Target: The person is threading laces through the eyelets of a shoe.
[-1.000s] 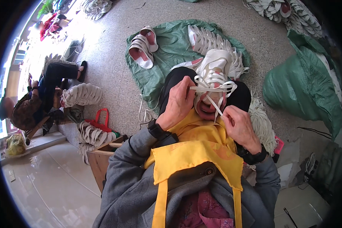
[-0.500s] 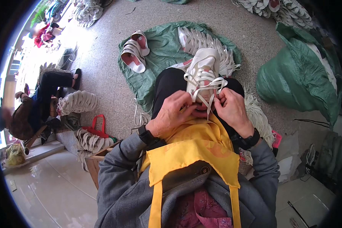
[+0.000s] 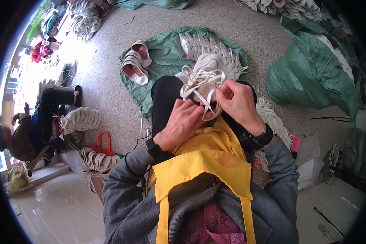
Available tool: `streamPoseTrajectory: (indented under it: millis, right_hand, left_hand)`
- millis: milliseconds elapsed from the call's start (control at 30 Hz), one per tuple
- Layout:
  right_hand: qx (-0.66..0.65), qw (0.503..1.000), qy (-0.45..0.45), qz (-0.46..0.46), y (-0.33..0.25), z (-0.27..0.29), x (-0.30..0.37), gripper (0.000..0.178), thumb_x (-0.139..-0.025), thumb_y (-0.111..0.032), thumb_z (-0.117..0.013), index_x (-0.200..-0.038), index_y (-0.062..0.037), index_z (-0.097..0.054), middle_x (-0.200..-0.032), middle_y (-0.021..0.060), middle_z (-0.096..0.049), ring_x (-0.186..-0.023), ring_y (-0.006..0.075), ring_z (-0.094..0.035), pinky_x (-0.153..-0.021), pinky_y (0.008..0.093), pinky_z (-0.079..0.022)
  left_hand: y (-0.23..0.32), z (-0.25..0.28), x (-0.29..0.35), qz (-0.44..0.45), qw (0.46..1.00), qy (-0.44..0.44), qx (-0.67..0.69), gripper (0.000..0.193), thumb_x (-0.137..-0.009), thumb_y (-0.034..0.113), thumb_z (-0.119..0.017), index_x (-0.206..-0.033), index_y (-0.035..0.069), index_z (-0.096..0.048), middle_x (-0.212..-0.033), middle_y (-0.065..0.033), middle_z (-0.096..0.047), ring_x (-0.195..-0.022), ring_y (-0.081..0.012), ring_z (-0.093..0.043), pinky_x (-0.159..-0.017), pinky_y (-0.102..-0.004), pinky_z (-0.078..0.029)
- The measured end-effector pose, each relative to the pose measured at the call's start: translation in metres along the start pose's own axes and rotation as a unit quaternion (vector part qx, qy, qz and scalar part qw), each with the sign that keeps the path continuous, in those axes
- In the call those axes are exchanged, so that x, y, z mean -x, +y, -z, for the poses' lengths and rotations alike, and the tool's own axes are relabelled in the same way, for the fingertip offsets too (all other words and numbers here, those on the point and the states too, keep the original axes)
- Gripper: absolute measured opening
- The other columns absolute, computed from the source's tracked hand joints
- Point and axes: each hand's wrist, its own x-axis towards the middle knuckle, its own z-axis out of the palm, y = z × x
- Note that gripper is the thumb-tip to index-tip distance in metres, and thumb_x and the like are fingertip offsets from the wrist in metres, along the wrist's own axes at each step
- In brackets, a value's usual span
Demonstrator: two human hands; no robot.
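A white and beige lace-up shoe (image 3: 209, 62) lies on my lap with its toe pointing away from me. Loose white shoelaces (image 3: 202, 78) loop and cross over its upper. My left hand (image 3: 182, 124) is closed at the left side of the shoe's opening, gripping its edge; the fingertips are partly hidden. On the other side my right hand (image 3: 242, 105) pinches the white lace beside the eyelets, thumb and forefinger together. A yellow apron (image 3: 203, 162) covers my lap below the shoe.
Beyond my knees a green sheet (image 3: 166, 49) carries a few shoes (image 3: 136, 65) and a row of white shoes (image 3: 195, 44). A bulky green sack (image 3: 313, 73) stands at right, near a bundle of white laces (image 3: 272, 118). Another person (image 3: 32, 126) sits at left beside stacked shoes (image 3: 81, 118).
The laces have been lifted and bunched into loops over the shoe. My right hand has risen slightly, and my left hand has shifted a little down and left.
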Motion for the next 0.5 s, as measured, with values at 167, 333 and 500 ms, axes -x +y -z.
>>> streamPoseTrajectory:
  millis: [167, 333, 500]
  right_hand:
    - [-0.055, 0.998, 0.043, -0.008, 0.011, 0.014, 0.007, 0.015, -0.09, -0.009, -0.076, -0.087, -0.0004, -0.064, -0.075, 0.0125, -0.068, -0.062, 0.023, -0.069, -0.057, 0.0339, -0.053]
    - [-0.067, 0.989, -0.113, 0.066, 0.023, -0.002, 0.039, 0.022, -0.085, -0.003, -0.078, -0.103, -0.0003, -0.067, -0.1, 0.0108, -0.068, -0.07, 0.0187, -0.069, -0.062, 0.0315, -0.055]
    - [0.029, 0.971, -0.192, 0.139, 0.025, -0.019, 0.047, 0.039, -0.084, -0.006, -0.076, -0.12, -0.0043, -0.062, -0.114, 0.0133, -0.062, -0.084, 0.033, -0.07, -0.071, 0.0409, -0.058]
  left_hand:
    - [-0.004, 0.026, 0.01, 0.156, 0.968, 0.148, 0.126, 0.033, -0.08, 0.006, -0.082, -0.107, 0.005, -0.062, -0.093, -0.0073, -0.061, -0.087, -0.0254, -0.061, -0.079, -0.0366, -0.048]
    - [-0.026, 0.043, 0.022, 0.249, 0.899, 0.203, 0.297, 0.045, -0.094, 0.001, -0.076, -0.132, -0.004, -0.052, -0.132, -0.012, -0.064, -0.121, -0.0166, -0.06, -0.103, -0.0315, -0.048]
    - [-0.023, 0.05, 0.018, 0.224, 0.902, 0.206, 0.307, 0.059, -0.093, -0.001, -0.076, -0.144, -0.003, -0.046, -0.138, -0.0136, -0.06, -0.128, -0.0198, -0.057, -0.11, -0.0352, -0.045]
